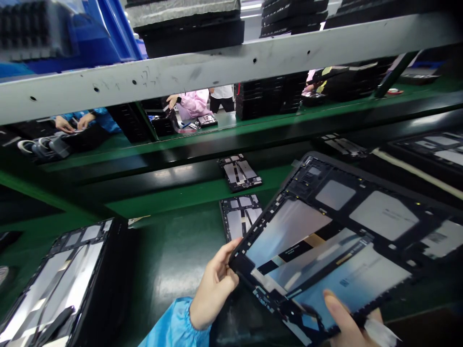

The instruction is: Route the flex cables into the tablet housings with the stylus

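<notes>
Both of my hands hold a tablet with its back cover off [350, 260], tilted over the bench, its inside facing me. Silvery panels, dark ribbon cables and a black frame show in it. My left hand [213, 284], in a blue sleeve, pinches the tablet's left corner. Along the near edge, my right hand [343, 318] grips with the thumb lying on the inner face; its other fingers are mostly hidden beneath. Something white [381, 332] shows at my right fingers, too unclear to name. Behind the held tablet, another open tablet [237, 217] lies partly covered.
A stack of open tablets [54, 284] stands at the left on the green bench [162, 250]. Further open tablets lie at the back [239, 172] and right [434, 147]. A grey shelf beam [202, 67] crosses above, bearing black trays [191, 36]. Co-workers' hands [74, 123] show beyond.
</notes>
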{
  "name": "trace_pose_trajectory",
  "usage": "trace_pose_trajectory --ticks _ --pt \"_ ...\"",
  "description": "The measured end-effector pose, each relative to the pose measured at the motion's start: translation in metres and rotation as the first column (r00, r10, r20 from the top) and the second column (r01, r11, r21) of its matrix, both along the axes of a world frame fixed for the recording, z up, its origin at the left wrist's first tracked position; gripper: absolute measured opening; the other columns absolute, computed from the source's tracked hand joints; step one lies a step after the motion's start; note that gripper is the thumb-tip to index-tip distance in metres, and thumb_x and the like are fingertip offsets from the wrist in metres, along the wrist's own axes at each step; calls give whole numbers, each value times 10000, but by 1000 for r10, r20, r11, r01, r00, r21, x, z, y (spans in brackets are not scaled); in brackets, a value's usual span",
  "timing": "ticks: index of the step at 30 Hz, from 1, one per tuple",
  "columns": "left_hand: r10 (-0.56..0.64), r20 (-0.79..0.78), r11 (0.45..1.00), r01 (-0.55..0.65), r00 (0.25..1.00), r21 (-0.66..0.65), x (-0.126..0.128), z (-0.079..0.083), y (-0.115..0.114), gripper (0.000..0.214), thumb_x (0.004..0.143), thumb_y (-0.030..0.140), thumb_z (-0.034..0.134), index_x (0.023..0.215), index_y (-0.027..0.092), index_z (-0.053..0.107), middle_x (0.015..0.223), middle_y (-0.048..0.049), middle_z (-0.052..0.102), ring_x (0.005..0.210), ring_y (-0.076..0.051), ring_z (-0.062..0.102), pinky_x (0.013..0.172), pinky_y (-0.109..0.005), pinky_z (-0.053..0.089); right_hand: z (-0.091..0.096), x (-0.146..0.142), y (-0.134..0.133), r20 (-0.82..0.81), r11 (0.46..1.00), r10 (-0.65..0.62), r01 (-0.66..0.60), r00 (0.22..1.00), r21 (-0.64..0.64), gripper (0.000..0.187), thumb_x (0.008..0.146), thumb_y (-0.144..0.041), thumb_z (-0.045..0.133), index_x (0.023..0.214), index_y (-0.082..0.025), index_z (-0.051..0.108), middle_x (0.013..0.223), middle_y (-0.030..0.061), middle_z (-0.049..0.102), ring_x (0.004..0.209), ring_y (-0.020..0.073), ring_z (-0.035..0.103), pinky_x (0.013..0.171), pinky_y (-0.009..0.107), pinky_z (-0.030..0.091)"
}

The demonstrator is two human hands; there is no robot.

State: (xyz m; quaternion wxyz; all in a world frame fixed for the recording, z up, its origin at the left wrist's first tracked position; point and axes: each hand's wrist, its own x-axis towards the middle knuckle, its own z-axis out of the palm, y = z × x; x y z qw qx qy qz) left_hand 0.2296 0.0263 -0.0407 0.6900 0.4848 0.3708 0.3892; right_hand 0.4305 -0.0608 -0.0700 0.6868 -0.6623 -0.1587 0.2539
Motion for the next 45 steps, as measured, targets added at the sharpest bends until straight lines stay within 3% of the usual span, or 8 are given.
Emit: trace_pose_trajectory --ticks 10,14,20,26,32,36,38,45 --pt "1 8 1000 -1 1000 25 -3 -3 -1 573 807 260 679 1365 234 551 1448 -64 497 1373 -280 407 1122 -335 352 10 -9 5 -101 999 -38 39 994 15 311 543 -330 822 762 -245 618 634 -26 685 629 242 630 576 339 532" --pt "-26 -3 1000 26 1000 1 -6 -4 -3 627 810 315 705 1404 253 516 1473 -66 468 1361 -309 415 1100 -353 382 11 -9 8 -138 998 -42 48 990 39 327 591 -342 810 862 -245 655 716 -15 711 712 251 662 619 333 554" --pt "-49 18 999 49 999 -4 -7 -4 -3 659 819 413 724 1420 264 498 1489 -74 446 1341 -318 437 1084 -361 397 9 -4 11 -184 998 -21 32 983 53 584 603 -351 830 1152 -256 655 779 -3 733 755 249 690 690 324 563" --pt "-47 -21 998 48 999 38 -8 -3 -2 679 827 491 709 1422 242 497 1484 -95 449 1349 -324 431 1091 -374 390 1 2 10 -201 998 -17 30 979 59 618 545 -358 853 1121 -236 665 717 -2 720 691 246 674 627 318 563" --pt "-28 21 999 27 999 21 -7 0 -2 651 816 445 731 1397 229 529 1443 -91 500 1352 -299 428 1113 -360 351 5 2 12 -220 999 10 -2 975 38 586 600 -356 829 1147 -228 662 757 7 724 730 255 682 618 318 572" --pt "-46 64 994 52 997 -94 -4 -1 -1 668 802 402 745 1400 215 511 1201 -96 658 997 -203 625 808 -257 484 17 5 23 -323 995 101 -93 941 38 669 575 -325 838 1208 -225 646 858 15 746 727 260 704 587 294 580" --pt "-51 79 987 62 996 -149 -3 -3 -1 680 790 397 754 1392 202 507 1029 -79 691 812 -155 608 644 -216 440 23 7 30 -378 987 158 -159 912 29 668 586 -339 834 1214 -215 644 889 28 753 720 275 716 575 301 590" --pt "-5 120 979 29 993 -199 -2 -5 -1 709 767 426 776 1373 189 493 909 -81 669 848 -194 619 631 -234 399 24 19 54 -612 950 243 -311 753 -6 720 566 -344 862 1227 -182 626 885 73 762 666 307 729 569 376 611"
